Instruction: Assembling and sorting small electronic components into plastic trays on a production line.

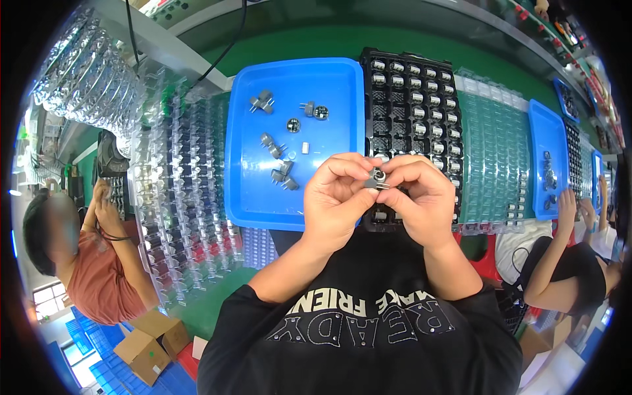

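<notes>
In front of my chest, my left hand (337,201) and my right hand (422,201) pinch one small grey plug adapter (376,178) between thumbs and fingertips. Metal pins stick out of its lower right side, and a round dark opening shows on top. The fingers hide part of it. Beyond my left hand lies a blue plastic tray (253,201) with several similar grey plug adapters (263,101) scattered in it and a small white block (305,148). A black compartment tray (399,110) holding rows of small white-and-dark parts stands just beyond my right hand.
Transparent blister trays (490,151) lie right of the black tray, with more transparent trays (191,191) at the left. Another blue tray (546,125) sits farther right. Co-workers (105,263) are at both sides. An opened cardboard box (141,355) is at lower left.
</notes>
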Motion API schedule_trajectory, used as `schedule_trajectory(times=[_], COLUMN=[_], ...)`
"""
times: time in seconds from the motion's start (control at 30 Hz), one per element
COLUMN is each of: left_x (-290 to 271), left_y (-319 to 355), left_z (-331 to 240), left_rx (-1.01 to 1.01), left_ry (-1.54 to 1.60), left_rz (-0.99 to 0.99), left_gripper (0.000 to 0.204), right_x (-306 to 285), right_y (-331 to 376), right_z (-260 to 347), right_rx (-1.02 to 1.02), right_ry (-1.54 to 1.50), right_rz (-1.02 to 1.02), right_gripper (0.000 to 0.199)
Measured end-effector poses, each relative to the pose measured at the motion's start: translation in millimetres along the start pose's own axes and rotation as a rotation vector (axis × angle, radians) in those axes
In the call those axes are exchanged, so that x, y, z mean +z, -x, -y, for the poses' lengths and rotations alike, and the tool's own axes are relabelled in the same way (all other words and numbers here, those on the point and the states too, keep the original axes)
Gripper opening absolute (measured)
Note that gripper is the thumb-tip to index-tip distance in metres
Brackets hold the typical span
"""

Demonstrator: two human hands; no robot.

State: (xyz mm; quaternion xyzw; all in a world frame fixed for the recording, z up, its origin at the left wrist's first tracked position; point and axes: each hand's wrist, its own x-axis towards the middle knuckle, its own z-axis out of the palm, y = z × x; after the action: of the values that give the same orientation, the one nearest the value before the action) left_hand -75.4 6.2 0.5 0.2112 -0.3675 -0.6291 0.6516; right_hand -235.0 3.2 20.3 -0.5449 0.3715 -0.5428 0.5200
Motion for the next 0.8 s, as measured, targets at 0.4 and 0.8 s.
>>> schedule_trajectory(times=[0.4, 0.8], left_x=[-39, -70], left_y=[-94, -95], left_z=[-44, -53], left_rx=[0.147, -0.056], left_ry=[-1.694, -1.856], left_rz=[0.084, -0.112], left_gripper=[0.046, 0.027], right_x=[-69, -167], right_y=[-132, -38], right_z=[-18, 37], right_rx=[-0.103, 0.119], right_ry=[1.439, 1.118], right_rz=[0.126, -0.239], right_gripper=[0.008, 0.04])
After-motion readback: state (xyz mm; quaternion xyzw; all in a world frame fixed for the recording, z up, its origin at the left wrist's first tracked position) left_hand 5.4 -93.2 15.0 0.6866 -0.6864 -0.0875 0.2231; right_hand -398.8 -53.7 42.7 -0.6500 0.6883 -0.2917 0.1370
